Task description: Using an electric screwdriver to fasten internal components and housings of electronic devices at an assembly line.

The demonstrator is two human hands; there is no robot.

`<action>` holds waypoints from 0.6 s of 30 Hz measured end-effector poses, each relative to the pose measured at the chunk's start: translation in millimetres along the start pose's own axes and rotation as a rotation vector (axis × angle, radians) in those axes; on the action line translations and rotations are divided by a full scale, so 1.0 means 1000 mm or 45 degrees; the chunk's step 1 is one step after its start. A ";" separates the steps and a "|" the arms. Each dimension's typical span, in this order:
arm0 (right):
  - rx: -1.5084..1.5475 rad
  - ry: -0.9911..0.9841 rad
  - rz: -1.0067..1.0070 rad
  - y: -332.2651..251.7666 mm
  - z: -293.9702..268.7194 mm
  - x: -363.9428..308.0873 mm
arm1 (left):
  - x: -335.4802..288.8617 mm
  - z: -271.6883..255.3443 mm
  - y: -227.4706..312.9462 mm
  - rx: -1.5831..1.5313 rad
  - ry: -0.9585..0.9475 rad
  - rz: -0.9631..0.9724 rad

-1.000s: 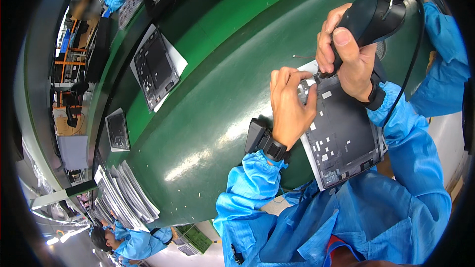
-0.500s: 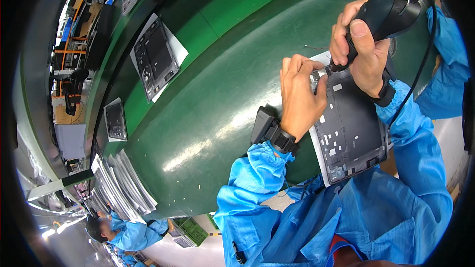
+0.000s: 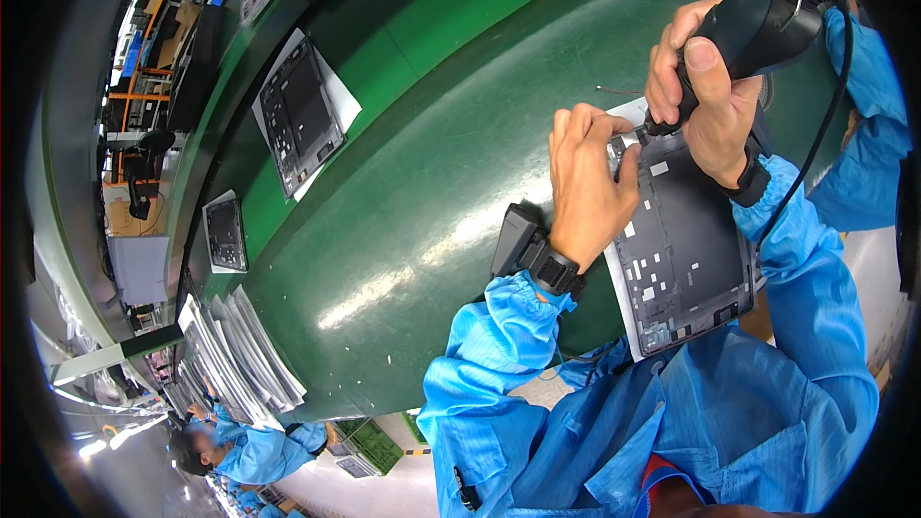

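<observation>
A thin black device housing (image 3: 696,221), dotted with small white stickers, lies on white sheet material at the table's edge in front of me. Around a black electric screwdriver (image 3: 753,34) my right hand (image 3: 715,101) is closed; the tool's tip meets the housing's far edge. My left hand (image 3: 590,187) rests at the far left corner, thumb and fingers pinched about a small silvery part (image 3: 619,146). The fingers partly cover that part. A black device (image 3: 518,240) is strapped at my left wrist, and a black band (image 3: 748,180) circles the right one.
A dark cable (image 3: 835,125) runs from the screwdriver past my right sleeve. Similar housings (image 3: 299,115) lie on the green strip at the far left, near a stack of flat sheets (image 3: 235,355). Other people in blue work at the left (image 3: 273,456) and right (image 3: 868,153). A thin wire (image 3: 619,90) lies beyond the housing.
Both hands, the screwdriver and the housing appear shifted very slightly to the right. The grips look the same.
</observation>
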State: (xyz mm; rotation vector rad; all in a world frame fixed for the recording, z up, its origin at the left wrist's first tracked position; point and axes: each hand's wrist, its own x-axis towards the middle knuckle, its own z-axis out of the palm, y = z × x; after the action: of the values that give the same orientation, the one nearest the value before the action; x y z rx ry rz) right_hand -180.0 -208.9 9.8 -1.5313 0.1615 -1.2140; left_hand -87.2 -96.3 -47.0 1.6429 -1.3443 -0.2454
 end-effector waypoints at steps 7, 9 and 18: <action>-0.030 -0.046 -0.029 0.000 0.001 -0.003 | 0.001 -0.001 0.001 0.001 -0.015 0.002; -0.024 -0.034 -0.044 0.000 0.006 -0.003 | 0.000 -0.002 0.000 -0.001 -0.012 0.001; 0.095 0.030 0.002 0.000 0.010 -0.005 | 0.000 0.000 -0.002 -0.014 -0.003 0.002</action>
State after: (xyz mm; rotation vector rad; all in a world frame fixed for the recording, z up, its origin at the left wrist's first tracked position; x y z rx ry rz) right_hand -174.3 -199.3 8.4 -1.4526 0.1314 -1.2244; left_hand -85.9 -95.9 -48.2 1.6325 -1.3437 -0.2534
